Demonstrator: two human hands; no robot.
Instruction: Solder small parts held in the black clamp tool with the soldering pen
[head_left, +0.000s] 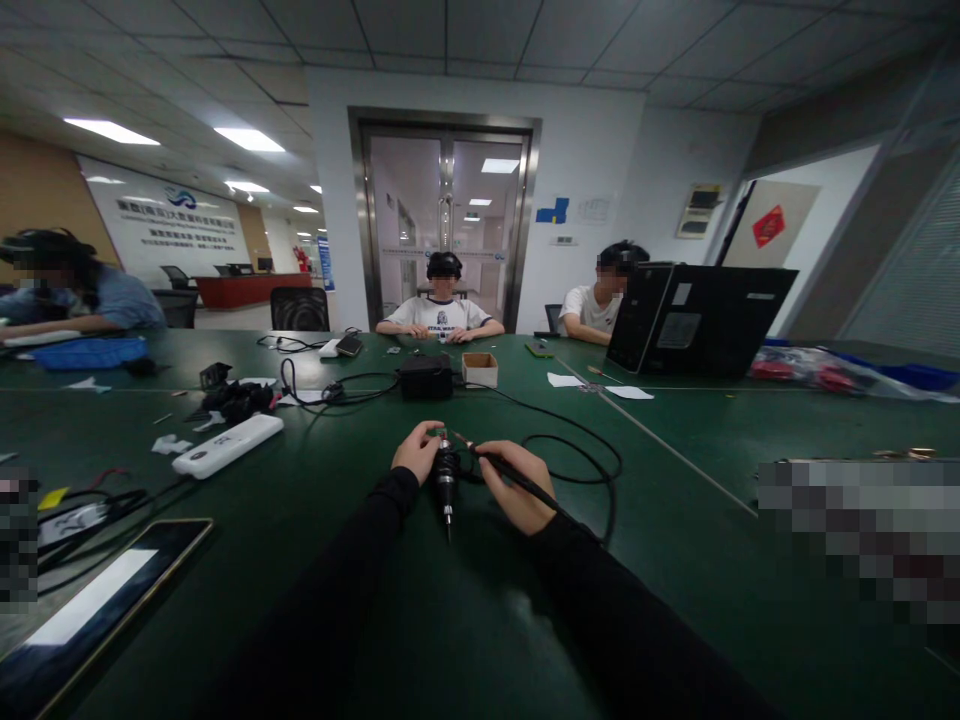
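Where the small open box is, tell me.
In the head view, the small open box sits on the green table, just right of the black unit, beyond the right hand.

Both forearms (341, 575) reach forward; left fingers (425, 430) pinch; right fingers (496, 452) curl in pen grip.

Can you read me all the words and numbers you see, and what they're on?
"STAR WARS": on the white shirt in the middle.
Wall sign: Chinese characters, too blurred to read surely.
Glass doors: lettering too small.
Red diamond: mark too blurred.
Computer case and white device: labels unreadable.
Pen-like tool in the right hand: no readable writing.
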